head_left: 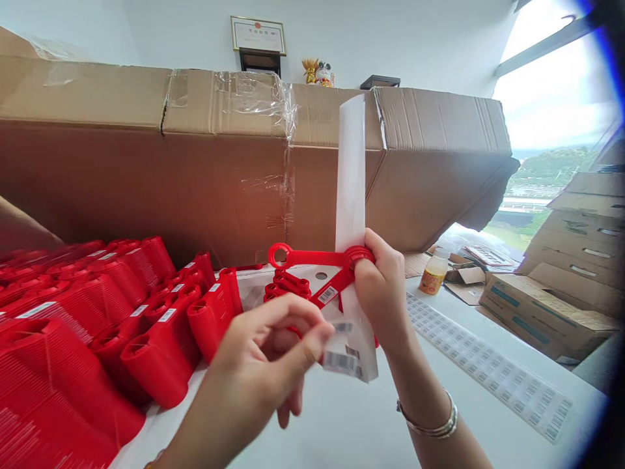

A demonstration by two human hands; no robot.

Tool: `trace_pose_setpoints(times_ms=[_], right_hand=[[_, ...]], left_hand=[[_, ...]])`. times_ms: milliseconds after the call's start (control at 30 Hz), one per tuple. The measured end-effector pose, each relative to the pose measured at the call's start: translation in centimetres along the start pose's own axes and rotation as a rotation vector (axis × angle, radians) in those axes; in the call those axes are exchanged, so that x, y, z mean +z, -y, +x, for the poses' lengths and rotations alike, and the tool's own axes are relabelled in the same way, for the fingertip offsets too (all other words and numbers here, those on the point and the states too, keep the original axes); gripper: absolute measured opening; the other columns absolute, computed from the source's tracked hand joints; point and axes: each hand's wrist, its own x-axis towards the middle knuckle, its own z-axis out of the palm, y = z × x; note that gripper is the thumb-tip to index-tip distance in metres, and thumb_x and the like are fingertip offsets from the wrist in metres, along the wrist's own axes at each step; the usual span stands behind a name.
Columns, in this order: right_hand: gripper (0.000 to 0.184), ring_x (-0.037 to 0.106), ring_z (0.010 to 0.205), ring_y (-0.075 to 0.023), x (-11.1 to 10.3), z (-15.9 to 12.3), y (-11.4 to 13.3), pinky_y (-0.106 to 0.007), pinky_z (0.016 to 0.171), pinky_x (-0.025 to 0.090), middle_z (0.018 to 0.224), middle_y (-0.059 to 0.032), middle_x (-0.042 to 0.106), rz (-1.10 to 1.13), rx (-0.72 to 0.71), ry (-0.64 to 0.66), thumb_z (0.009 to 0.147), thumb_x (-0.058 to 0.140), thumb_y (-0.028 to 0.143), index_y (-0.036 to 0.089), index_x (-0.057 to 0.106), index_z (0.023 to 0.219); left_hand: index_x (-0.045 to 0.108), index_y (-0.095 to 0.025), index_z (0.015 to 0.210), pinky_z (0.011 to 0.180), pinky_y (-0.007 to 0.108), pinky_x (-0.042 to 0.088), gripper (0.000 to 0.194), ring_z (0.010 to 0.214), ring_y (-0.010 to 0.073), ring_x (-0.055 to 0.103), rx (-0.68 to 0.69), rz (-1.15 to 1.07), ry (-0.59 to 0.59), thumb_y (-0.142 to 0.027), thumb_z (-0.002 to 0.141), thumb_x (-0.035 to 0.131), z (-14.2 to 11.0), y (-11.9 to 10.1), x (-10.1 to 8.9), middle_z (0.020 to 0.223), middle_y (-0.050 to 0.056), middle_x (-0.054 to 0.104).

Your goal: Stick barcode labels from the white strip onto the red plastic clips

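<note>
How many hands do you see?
2. The left hand is at the lower middle, pinching barcode stickers; the right hand is to its right, gripping a red plastic piece and a white strip. Any behind the red piles would be hidden.

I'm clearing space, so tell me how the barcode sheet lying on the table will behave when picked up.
The barcode sheet looks thin, so likely light. Long and narrow, it may sag if lifted by one end; lying flat, it probably won't roll.

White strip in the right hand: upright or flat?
Upright: the white strip extends above the right hand, in front of the carton.
</note>
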Motion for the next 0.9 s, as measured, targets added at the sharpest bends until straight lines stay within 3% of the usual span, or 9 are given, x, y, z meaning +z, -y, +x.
trace_pose_setpoints(times_ms=[100, 233, 500, 700, 900], right_hand=[[0.018, 0.033, 0.059, -0.0118, 0.0, -0.4, 0.6, -0.029, 0.049, 0.026, 0.061, 0.0062, 0.040, 0.110, 0.125, 0.146, 0.080, 0.042, 0.009, 0.022, 0.041, 0.068], [0.015, 0.036, 0.060, -0.0121, 0.0, -0.9, 1.4, -0.029, 0.049, 0.027, 0.063, 0.0057, 0.045, 0.199, 0.201, 0.228, 0.079, 0.043, 0.011, 0.023, 0.044, 0.069], [0.017, 0.040, 0.059, -0.0125, 0.0, -1.7, 2.4, -0.030, 0.048, 0.028, 0.065, 0.0051, 0.049, 0.252, 0.254, 0.272, 0.081, 0.045, 0.013, 0.023, 0.038, 0.069], [0.017, 0.039, 0.059, -0.0119, -0.1, -1.9, 2.7, -0.028, 0.049, 0.029, 0.068, 0.0049, 0.053, 0.255, 0.243, 0.280, 0.082, 0.045, 0.013, 0.023, 0.058, 0.079], [0.019, 0.038, 0.059, -0.0116, 0.0, -2.0, 2.7, -0.027, 0.049, 0.028, 0.068, 0.0044, 0.052, 0.261, 0.234, 0.273, 0.081, 0.045, 0.012, 0.022, 0.062, 0.080]], left_hand=[[0.065, -0.023, 0.079, 0.032, 0.013, 0.036, 0.022, 0.032, 0.0044, 0.044, 0.092, -0.018, -0.099, -0.039, 0.089, 0.074, 1.1, 0.0, -1.9, 0.054, -0.008, 0.059], [0.066, -0.024, 0.084, 0.027, 0.011, 0.027, 0.021, 0.030, 0.0060, 0.039, 0.040, -0.008, -0.193, -0.043, 0.090, 0.073, 2.4, 0.3, -3.2, 0.045, -0.009, 0.053], [0.072, -0.020, 0.080, 0.029, 0.009, 0.030, 0.025, 0.032, 0.0046, 0.039, 0.042, 0.024, -0.271, -0.044, 0.084, 0.078, 2.3, 0.0, -1.9, 0.042, -0.007, 0.054], [0.071, -0.019, 0.077, 0.033, 0.007, 0.029, 0.019, 0.035, 0.0025, 0.036, 0.038, 0.032, -0.388, -0.032, 0.090, 0.073, 1.8, -1.0, -1.0, 0.042, -0.008, 0.050], [0.070, -0.018, 0.080, 0.034, 0.008, 0.027, 0.017, 0.034, 0.0021, 0.031, 0.009, 0.032, -0.373, -0.028, 0.094, 0.070, 1.8, -1.2, -0.9, 0.041, -0.010, 0.045]])
